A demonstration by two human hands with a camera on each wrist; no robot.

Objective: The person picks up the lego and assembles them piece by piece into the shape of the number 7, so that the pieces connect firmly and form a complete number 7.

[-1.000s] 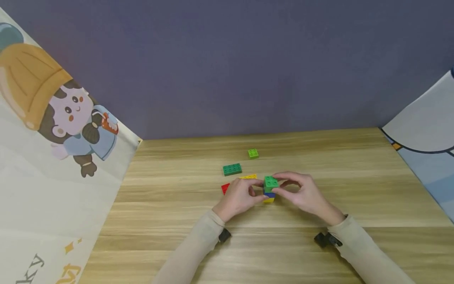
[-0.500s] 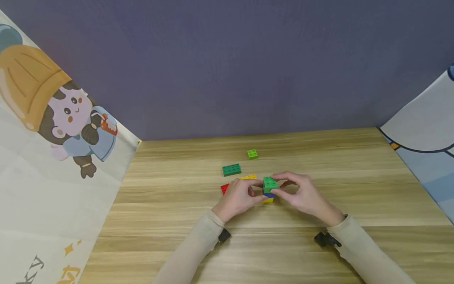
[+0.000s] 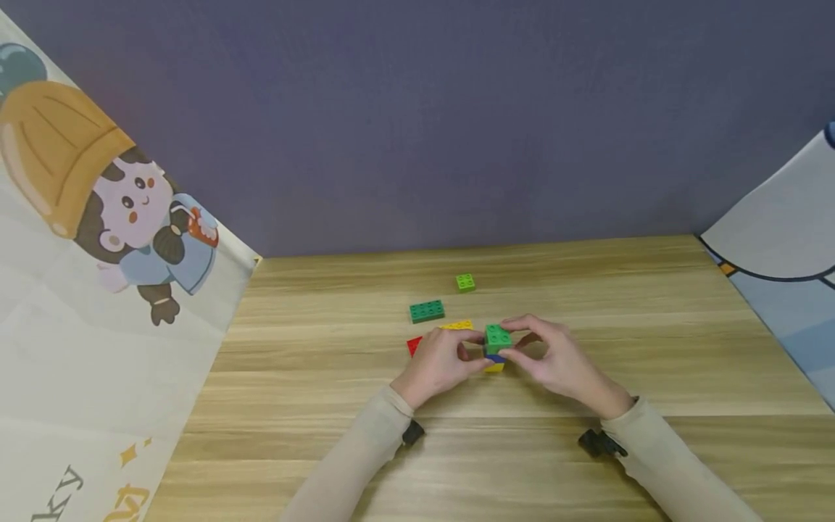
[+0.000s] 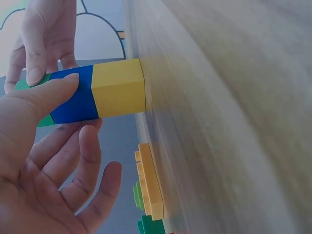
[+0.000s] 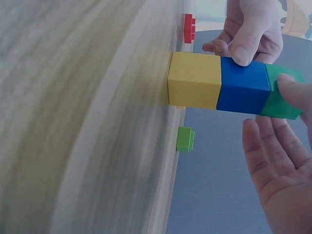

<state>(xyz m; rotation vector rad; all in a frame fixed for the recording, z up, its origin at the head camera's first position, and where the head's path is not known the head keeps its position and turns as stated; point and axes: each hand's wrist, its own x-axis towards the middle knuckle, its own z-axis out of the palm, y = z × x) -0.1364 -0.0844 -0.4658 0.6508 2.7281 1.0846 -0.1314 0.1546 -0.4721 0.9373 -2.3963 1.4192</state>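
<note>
Three toy bricks stand stacked upright on the table: a yellow brick (image 4: 119, 87) at the bottom, a blue brick (image 5: 243, 85) in the middle and a green brick (image 3: 499, 338) on top. My left hand (image 3: 438, 362) pinches the blue brick between thumb and fingers from the left. From the right, my right hand (image 3: 562, 362) pinches the green brick, its thumb on the near side. In both wrist views the blocks sit flush, without a visible gap. The studs on top of the green brick show in the head view.
Behind the stack lie a lime brick (image 3: 465, 282) and a flat dark green brick (image 3: 427, 311). A flat yellow brick (image 3: 458, 325) and a red brick (image 3: 414, 346) are partly hidden by my left hand. The wooden table (image 3: 326, 435) meets a dark blue wall panel (image 3: 457, 130) at the back.
</note>
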